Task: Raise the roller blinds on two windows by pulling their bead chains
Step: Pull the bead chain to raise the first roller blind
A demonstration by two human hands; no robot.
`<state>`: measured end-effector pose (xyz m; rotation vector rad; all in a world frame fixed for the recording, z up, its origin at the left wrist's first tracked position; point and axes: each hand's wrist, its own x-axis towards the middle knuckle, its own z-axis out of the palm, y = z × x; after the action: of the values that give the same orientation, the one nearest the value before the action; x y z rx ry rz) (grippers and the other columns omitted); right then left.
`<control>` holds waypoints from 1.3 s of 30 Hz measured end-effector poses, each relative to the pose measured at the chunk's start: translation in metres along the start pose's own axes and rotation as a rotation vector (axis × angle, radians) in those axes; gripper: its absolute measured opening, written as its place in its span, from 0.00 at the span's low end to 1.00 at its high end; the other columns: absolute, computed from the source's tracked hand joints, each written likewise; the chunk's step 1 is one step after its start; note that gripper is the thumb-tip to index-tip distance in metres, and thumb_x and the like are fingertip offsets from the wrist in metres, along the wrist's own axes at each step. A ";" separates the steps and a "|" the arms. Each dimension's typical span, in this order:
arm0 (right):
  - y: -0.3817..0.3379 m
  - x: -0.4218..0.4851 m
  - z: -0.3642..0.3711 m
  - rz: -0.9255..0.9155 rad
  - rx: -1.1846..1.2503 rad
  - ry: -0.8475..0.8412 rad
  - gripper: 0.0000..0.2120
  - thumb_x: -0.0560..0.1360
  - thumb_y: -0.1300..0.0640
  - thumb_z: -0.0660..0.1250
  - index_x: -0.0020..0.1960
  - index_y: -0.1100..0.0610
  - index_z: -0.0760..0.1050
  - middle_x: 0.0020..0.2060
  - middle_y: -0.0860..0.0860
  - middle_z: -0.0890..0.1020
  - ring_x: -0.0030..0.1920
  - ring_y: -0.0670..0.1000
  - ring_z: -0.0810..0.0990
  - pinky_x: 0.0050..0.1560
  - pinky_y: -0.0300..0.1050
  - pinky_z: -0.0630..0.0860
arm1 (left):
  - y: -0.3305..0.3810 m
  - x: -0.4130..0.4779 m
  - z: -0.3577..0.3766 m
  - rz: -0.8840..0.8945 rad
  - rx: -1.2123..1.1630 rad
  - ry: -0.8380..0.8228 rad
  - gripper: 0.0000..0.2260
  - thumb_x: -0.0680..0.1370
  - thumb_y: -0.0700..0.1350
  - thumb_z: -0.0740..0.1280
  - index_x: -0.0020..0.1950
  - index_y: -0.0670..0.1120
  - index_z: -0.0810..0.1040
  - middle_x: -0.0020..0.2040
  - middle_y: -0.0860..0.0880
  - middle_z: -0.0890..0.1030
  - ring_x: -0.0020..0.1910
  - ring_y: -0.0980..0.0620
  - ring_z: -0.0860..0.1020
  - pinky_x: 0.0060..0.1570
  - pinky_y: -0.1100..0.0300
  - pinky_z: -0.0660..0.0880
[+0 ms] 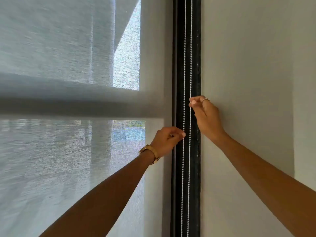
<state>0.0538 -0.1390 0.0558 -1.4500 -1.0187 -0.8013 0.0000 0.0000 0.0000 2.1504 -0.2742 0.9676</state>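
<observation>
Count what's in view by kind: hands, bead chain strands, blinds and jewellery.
Hands: 2, left hand and right hand
Bead chain strands: 2, left strand and right strand
Roller blind: 1
Gold watch: 1
Ring: 1
Total: 7

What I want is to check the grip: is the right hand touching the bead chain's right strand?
Touching. The head view shows the right hand pinching the right strand between thumb and fingertip, with no gap.
</observation>
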 end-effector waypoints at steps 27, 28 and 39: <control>-0.050 0.034 -0.046 0.383 0.325 -0.030 0.12 0.80 0.51 0.57 0.56 0.58 0.73 0.54 0.56 0.79 0.52 0.52 0.77 0.54 0.49 0.77 | 0.108 0.036 -0.001 -0.020 -0.256 0.341 0.17 0.79 0.38 0.53 0.34 0.48 0.74 0.27 0.52 0.69 0.27 0.56 0.67 0.28 0.64 0.63; -0.055 0.039 -0.047 0.416 0.348 -0.060 0.15 0.80 0.51 0.57 0.60 0.59 0.73 0.57 0.56 0.79 0.54 0.52 0.78 0.55 0.50 0.77 | 0.109 0.029 0.002 -0.026 -0.318 0.353 0.17 0.79 0.38 0.53 0.33 0.47 0.72 0.26 0.52 0.68 0.25 0.57 0.65 0.26 0.64 0.62; -0.118 0.048 -0.036 0.522 0.573 -0.254 0.17 0.82 0.50 0.52 0.59 0.59 0.72 0.47 0.54 0.82 0.57 0.58 0.79 0.61 0.56 0.75 | 0.142 -0.019 0.021 0.054 -0.382 0.441 0.14 0.72 0.44 0.53 0.28 0.53 0.71 0.27 0.51 0.67 0.28 0.52 0.64 0.28 0.60 0.61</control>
<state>-0.0326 -0.1685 0.1515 -1.2377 -0.8955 0.0604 -0.0674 -0.1155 0.0552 1.5491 -0.2737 1.2754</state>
